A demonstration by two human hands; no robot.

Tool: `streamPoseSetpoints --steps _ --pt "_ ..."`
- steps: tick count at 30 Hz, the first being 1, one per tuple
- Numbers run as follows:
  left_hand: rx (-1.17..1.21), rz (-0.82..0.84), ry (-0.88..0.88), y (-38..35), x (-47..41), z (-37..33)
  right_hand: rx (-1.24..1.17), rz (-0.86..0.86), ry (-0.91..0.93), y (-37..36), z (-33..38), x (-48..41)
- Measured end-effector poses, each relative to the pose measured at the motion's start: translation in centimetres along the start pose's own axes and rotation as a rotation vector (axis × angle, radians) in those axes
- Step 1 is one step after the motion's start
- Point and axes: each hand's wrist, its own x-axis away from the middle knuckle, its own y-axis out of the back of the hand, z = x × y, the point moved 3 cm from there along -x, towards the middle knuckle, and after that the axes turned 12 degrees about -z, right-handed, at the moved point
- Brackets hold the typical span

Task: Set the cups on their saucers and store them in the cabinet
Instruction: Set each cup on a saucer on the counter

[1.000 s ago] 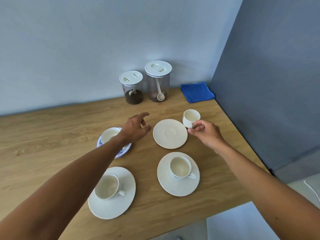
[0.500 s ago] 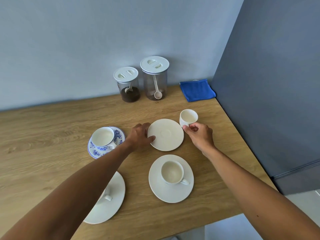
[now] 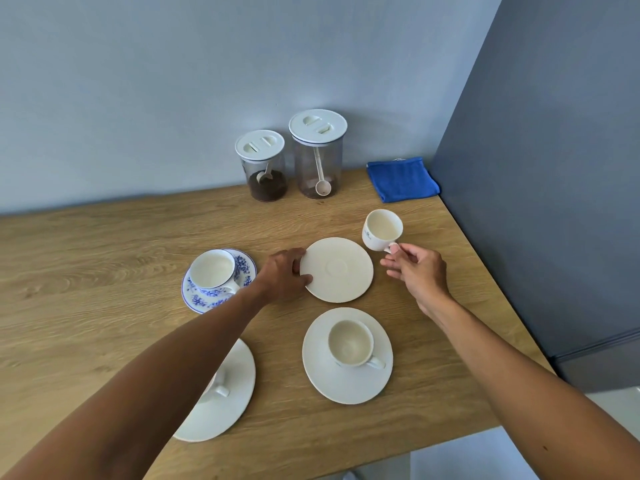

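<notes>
- Since its cup already sits on it, the blue-patterned saucer [image 3: 244, 264] waits at the left of the bench [image 3: 104, 289], finished and out of the way.
- The left hand [image 3: 282, 275] curls its fingers [image 3: 304, 279] round the left rim of the bare saucer [image 3: 337, 270], probably to steady it.
- That saucer lies flat between both hands.
- The right hand [image 3: 417, 270] pinches the last cup [image 3: 382, 230] by its handle, fingers clamped on it; the cup stands upright just beside the saucer's far right rim, ready to go on.
</notes>
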Motion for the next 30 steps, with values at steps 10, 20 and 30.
streamPoseSetpoints --steps 10,20,30 --pt "-0.008 -0.003 -0.011 0.1 0.1 -0.1 0.100 0.259 0.093 -2.8 0.4 2.5" --pt "-0.004 0.017 -0.016 0.1 0.2 0.0 0.207 0.298 0.175 -3.6 0.0 3.1" --pt "-0.003 0.007 -0.013 0.1 0.4 0.2 0.460 0.269 0.444 -2.9 0.4 3.0"
